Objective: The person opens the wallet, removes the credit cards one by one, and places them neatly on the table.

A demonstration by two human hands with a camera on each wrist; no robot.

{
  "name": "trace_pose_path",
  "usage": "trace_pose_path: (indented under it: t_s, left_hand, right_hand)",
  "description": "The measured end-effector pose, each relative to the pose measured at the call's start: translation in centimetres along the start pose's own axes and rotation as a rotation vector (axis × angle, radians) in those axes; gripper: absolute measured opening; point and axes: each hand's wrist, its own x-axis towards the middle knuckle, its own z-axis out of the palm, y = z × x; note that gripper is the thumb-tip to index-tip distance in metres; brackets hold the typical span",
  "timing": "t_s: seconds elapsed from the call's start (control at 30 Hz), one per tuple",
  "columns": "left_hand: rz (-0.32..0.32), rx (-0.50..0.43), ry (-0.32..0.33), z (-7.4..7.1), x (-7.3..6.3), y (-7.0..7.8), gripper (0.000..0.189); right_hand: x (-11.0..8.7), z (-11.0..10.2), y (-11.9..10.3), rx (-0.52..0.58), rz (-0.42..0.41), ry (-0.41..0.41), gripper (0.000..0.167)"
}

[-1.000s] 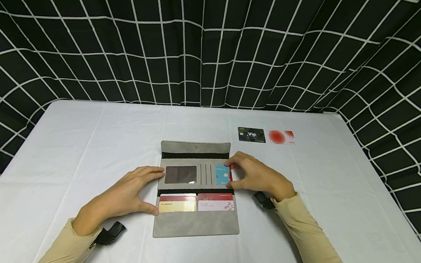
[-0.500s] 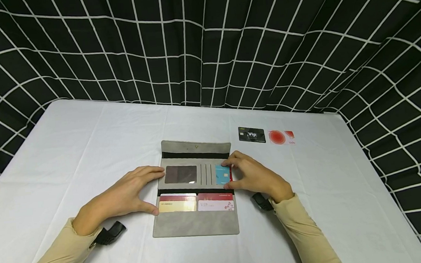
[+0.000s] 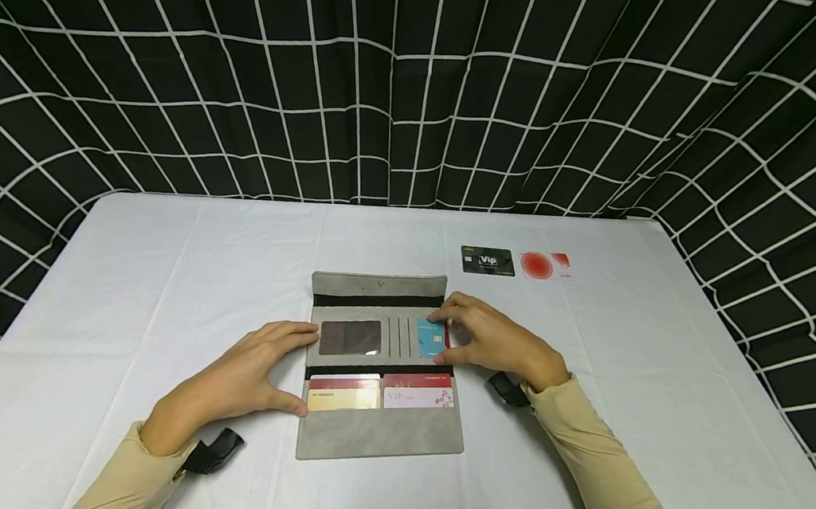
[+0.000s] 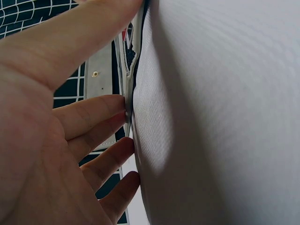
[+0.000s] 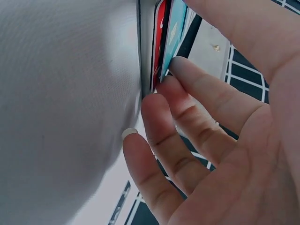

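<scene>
We pinch the blue card (image 3: 431, 338) with the nearer right hand (image 3: 497, 339), slots (image 3: 398, 337) just left of it, left hand (image 3: 248, 379) spread against the wallet (image 3: 379, 434).

Red card (image 5: 160, 37) — mostly hidden under blue card (image 3: 430, 338), head view

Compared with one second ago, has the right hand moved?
Yes, slightly: in the head view, the right hand has shifted left against the unmoved gray wallet, reaching a little farther along the blue card.
</scene>
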Motion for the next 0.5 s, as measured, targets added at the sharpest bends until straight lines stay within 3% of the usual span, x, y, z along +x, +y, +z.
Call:
trace_pose_path:
  t_s: [0.5]
  left_hand:
    - [0.010,0.000,0.003,0.06,0.04,-0.13,0.096]
  right_hand:
    - [-0.11,-0.19,0.24,-0.004,0.020,0.015,0.053]
